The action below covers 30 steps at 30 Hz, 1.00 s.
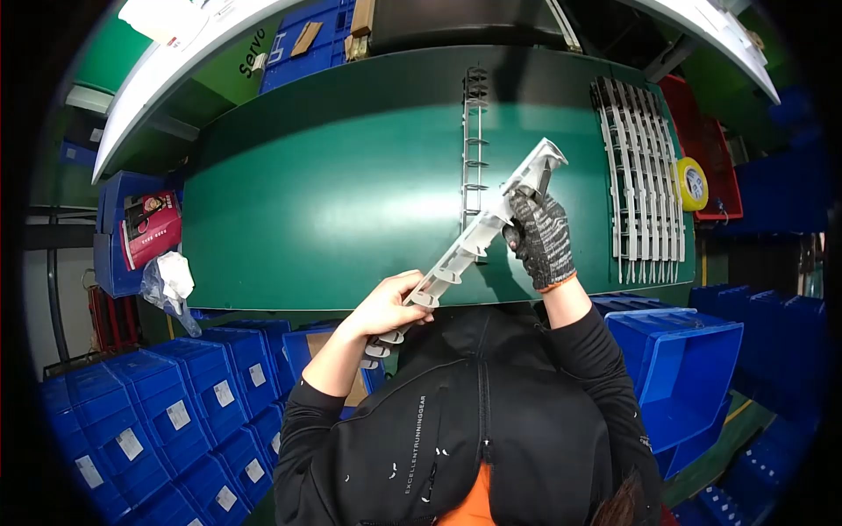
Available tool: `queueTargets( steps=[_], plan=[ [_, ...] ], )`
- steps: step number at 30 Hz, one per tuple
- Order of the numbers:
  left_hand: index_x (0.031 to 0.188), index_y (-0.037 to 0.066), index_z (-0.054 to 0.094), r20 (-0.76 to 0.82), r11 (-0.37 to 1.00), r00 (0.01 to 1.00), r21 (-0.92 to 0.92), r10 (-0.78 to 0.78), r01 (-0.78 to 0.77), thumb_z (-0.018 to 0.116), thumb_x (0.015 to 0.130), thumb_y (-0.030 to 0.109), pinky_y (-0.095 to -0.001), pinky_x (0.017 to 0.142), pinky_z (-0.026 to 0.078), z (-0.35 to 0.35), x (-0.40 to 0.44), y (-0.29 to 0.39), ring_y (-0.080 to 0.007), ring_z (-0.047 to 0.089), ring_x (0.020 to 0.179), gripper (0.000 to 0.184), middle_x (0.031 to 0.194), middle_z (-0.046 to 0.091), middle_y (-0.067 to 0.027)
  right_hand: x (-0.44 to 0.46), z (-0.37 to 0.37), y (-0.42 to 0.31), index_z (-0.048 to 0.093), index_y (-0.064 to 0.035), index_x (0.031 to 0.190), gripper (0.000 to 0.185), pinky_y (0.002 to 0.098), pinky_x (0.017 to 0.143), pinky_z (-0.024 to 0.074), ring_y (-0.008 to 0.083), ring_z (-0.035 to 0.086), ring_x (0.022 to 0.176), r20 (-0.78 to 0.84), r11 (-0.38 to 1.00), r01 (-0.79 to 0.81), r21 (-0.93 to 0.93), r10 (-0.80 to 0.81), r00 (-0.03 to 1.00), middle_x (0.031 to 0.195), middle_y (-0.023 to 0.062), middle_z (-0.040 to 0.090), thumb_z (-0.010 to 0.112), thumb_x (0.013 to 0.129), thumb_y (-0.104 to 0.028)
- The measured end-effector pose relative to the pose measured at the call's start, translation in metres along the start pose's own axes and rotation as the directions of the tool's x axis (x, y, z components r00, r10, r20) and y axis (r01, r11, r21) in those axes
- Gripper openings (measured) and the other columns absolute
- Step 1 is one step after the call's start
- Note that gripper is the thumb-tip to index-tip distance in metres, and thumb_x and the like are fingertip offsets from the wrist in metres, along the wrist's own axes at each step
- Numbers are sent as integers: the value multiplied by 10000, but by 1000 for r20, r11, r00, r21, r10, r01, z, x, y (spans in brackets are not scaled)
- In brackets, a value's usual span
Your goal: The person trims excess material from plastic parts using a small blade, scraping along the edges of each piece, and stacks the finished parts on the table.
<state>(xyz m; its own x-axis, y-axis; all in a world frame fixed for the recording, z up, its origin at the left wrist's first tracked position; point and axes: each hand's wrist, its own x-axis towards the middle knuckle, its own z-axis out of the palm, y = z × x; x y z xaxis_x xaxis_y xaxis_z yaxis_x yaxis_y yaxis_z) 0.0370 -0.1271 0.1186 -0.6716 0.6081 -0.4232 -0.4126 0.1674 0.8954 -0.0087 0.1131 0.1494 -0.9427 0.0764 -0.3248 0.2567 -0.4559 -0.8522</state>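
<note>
A long white plastic strip with curved fins [474,238] is held slantwise over the front edge of the green table. My left hand [392,304], bare, is closed around its lower part. My right hand [542,238], in a grey-and-black knit glove, grips it near the upper end; its fingertips are partly hidden. A small dark grey piece shows by these fingers, too unclear to name. Behind the strip, a narrow ladder-like rail [474,140] lies lengthwise on the table, its near end covered by the held strip.
Several similar strips lie side by side on the green table [289,193] at the right, beside a yellow tape roll [692,184] and a red bin [732,158]. Blue crates [189,394] stand at the left, another blue crate [680,359] at the right. A blue box [114,230] adjoins the table's left end.
</note>
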Motion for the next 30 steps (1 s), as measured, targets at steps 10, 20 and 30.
queueTargets(
  steps=[10, 20, 30],
  plan=[
    [1288, -53, 321, 156, 875, 984, -484, 89, -3, 592, 813, 337, -411, 845, 465, 11, 12, 16, -320, 510, 1080, 672, 1248, 430, -221, -14, -6, 3, 584, 29, 951, 262, 167, 326, 292, 56, 423, 389, 106, 998, -51, -21, 53, 993, 631, 28, 551, 578, 796, -182],
    [1191, 8, 447, -70, 880, 997, -476, -24, -13, 557, 843, 203, -229, 455, 488, 30, 12, 26, -168, 620, 560, 414, 910, 620, -134, -41, -42, 8, 570, -35, 870, 227, 220, 435, 362, 63, 443, 472, 95, 912, 34, -409, 6, 995, 627, 7, 520, 478, 889, -242],
    [1128, -12, 483, -87, 875, 994, -484, -66, 16, 595, 798, 140, -227, 416, 469, 43, 13, 37, -159, 603, 515, 379, 823, 618, -120, -45, -33, -7, 609, -22, 824, 170, 387, 619, 447, 313, 574, 696, 338, 355, 422, -834, -276, 900, 754, 150, 591, 512, 835, -161]
  ],
)
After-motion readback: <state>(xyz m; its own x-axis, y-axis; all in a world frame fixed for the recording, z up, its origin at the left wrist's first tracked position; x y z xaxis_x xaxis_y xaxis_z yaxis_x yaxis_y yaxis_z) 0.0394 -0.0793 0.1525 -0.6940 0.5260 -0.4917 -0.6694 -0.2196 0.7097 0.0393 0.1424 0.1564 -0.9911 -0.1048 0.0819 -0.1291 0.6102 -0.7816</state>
